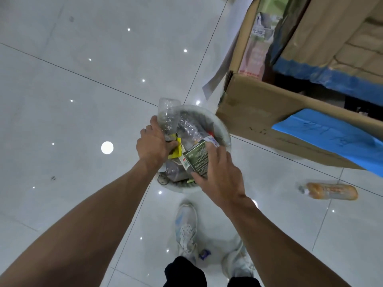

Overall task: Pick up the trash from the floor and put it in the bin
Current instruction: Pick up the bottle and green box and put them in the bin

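A round white bin (224, 129) stands on the tiled floor, filled with clear plastic bottles and wrappers. My left hand (154, 145) is over its left rim, shut on the neck end of a clear plastic bottle (167, 117) with a yellow label, the bottle's base pointing up and away. My right hand (219, 172) is over the bin's near side, gripping a dark green carton (196, 157) that tilts into the bin. An orange-labelled bottle (329, 190) lies on the floor to the right. A small blue wrapper (204, 254) lies between my shoes.
A large cardboard box (248, 112) with blue tape and a blue sheet stands right behind the bin on the right. My two white shoes (186, 224) are just in front of the bin. Glossy tiles stretch to the left.
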A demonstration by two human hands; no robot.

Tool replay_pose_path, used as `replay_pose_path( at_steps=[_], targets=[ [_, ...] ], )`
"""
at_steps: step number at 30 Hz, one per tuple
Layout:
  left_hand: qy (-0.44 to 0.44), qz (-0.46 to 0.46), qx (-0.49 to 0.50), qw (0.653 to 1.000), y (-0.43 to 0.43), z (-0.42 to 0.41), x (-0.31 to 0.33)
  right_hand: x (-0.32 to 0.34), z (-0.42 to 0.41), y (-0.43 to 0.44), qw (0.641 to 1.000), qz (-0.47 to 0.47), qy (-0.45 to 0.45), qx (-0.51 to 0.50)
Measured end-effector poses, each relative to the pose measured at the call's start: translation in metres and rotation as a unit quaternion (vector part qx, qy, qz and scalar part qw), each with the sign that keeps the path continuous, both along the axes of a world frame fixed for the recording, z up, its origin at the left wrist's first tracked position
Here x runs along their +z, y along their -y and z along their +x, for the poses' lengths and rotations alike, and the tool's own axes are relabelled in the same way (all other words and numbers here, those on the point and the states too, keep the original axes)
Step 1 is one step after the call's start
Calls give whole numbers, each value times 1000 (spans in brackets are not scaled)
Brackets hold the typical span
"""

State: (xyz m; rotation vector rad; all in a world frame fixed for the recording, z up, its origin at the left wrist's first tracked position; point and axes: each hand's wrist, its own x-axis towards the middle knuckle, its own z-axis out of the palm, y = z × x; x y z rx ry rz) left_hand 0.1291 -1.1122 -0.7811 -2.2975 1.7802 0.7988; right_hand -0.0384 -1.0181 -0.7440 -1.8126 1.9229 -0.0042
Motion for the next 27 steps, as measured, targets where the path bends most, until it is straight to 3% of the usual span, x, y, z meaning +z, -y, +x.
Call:
replay_pose_path(
  at_steps=[3, 8, 12, 21, 27],
  targets=[
    [-15, 0, 33, 999, -2, 3, 12, 4, 10, 10, 1000, -14, -7, 10],
    [-116, -117, 189, 968, -38, 18, 31, -4, 30, 33, 996, -40, -59, 59],
    [-156, -150, 208, 954, -56, 32, 35, -20, 47, 50, 993, -57, -85, 52],
    [-180, -132, 97, 970, -65, 36, 42, -34, 58, 46, 993, -25, -117, 5],
    [-172, -103, 79, 977, -57, 21, 54, -16, 45, 42, 997, -13, -70, 8]
  ],
)
